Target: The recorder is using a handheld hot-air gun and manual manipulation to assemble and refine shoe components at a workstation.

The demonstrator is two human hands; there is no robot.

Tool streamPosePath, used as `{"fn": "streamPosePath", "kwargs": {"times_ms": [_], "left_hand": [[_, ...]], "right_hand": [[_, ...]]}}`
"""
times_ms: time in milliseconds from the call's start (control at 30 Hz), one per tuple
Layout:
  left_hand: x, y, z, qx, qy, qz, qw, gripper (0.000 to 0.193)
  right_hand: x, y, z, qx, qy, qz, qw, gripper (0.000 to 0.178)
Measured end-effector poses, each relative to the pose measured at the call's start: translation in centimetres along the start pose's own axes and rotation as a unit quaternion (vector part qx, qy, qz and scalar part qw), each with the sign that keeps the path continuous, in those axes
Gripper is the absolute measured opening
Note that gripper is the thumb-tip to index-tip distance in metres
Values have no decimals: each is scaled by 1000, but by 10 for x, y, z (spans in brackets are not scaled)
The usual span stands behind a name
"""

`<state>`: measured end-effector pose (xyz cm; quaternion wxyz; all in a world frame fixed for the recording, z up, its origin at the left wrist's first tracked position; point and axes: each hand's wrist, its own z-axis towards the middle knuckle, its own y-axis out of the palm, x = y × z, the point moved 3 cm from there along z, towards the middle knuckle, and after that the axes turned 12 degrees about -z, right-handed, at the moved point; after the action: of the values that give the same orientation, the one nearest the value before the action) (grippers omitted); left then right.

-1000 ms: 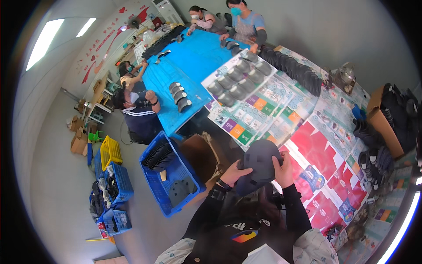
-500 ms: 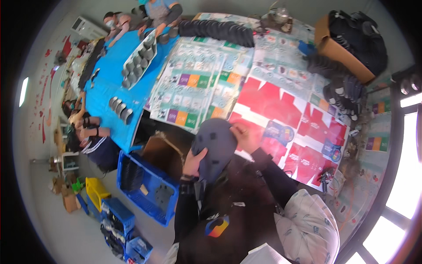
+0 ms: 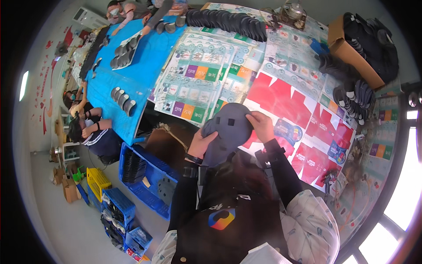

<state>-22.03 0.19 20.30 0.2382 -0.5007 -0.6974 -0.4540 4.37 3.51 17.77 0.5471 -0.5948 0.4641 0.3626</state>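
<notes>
A dark grey, rounded flat piece with square cut-outs (image 3: 228, 137), like a pad or shell, is held up in front of my chest. My left hand (image 3: 203, 144) is closed on its lower left side, thumb lying over the face. At its upper right edge my right hand (image 3: 262, 126) pinches the rim between thumb and fingers. Below and to the left stands a blue crate (image 3: 151, 207). Inside it are a stack of dark curved pieces (image 3: 133, 169) and a similar grey piece with holes (image 3: 166, 190).
Printed sheets (image 3: 193, 94) and red-and-white printed sheets (image 3: 272, 97) cover the table ahead. Dark curved pieces (image 3: 226, 26) line its far edge. A full cardboard box (image 3: 358, 66) stands far right. People work around a blue-covered table (image 3: 147, 79) at left, with grey curved pieces on it.
The grey piece has risen and turned its broad face more toward me, both hands still on it. My right hand has shifted right. At the far left table, a person's arm and the grey pieces have moved.
</notes>
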Motion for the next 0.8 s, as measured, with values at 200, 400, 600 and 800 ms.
{"fn": "streamPosePath", "kwargs": {"times_ms": [200, 400, 600, 800], "left_hand": [[-1, -10, 8, 17, 0, -50, 999, 38], [6, -37, 7, 21, -5, -87, 996, 36], [10, -54, -1, 51, -7, -93, 994, 35], [9, -66, -14, 87, 6, -96, 992, 34]], "right_hand": [[66, -4, 27, 46, 18, -77, 996, 20], [168, -37, 92, 187, 77, 28, 979, 19], [198, -48, 112, 142, 200, 148, 958, 19], [185, -44, 100, 83, 205, 129, 967, 20]]}}
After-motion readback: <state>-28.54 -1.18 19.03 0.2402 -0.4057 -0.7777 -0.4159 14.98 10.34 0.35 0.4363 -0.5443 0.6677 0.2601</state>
